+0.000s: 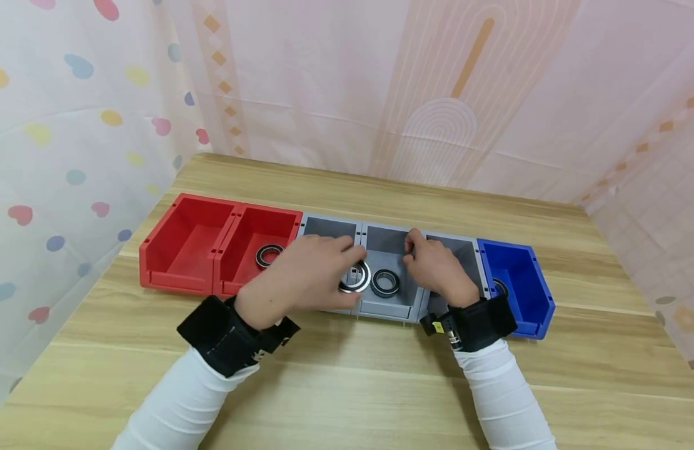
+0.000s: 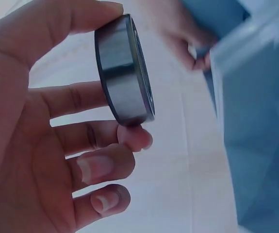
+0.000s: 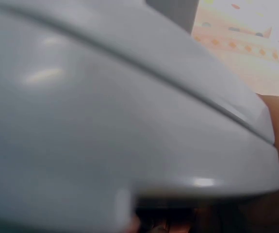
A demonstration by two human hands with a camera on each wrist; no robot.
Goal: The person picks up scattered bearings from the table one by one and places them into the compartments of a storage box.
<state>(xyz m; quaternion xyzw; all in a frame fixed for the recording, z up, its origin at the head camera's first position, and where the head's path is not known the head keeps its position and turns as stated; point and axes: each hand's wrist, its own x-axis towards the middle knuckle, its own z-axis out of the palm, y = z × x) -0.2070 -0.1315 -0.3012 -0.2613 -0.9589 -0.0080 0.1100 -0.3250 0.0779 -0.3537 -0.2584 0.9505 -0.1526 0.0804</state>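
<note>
My left hand (image 1: 310, 272) holds a bearing (image 1: 355, 277) above the grey bins, pinched between thumb and fingers. In the left wrist view the bearing (image 2: 122, 70) shows its shiny steel outer face, with the other fingers loosely bent below it. A second bearing (image 1: 386, 283) lies in the middle grey bin (image 1: 386, 309). My right hand (image 1: 439, 269) is over the wall between the middle and right grey bins, its fingers bent towards the middle one. I cannot tell whether those fingers grip anything. Grey bin walls (image 3: 129, 121) fill most of the right wrist view.
Two red bins (image 1: 184, 250) stand at the left of the row, and a bearing (image 1: 268, 255) lies in the inner one. At the right end is a blue bin (image 1: 521, 294) with a bearing (image 1: 500, 287) partly hidden. All stand on a wooden table (image 1: 347, 387) before a patterned curtain (image 1: 324, 81).
</note>
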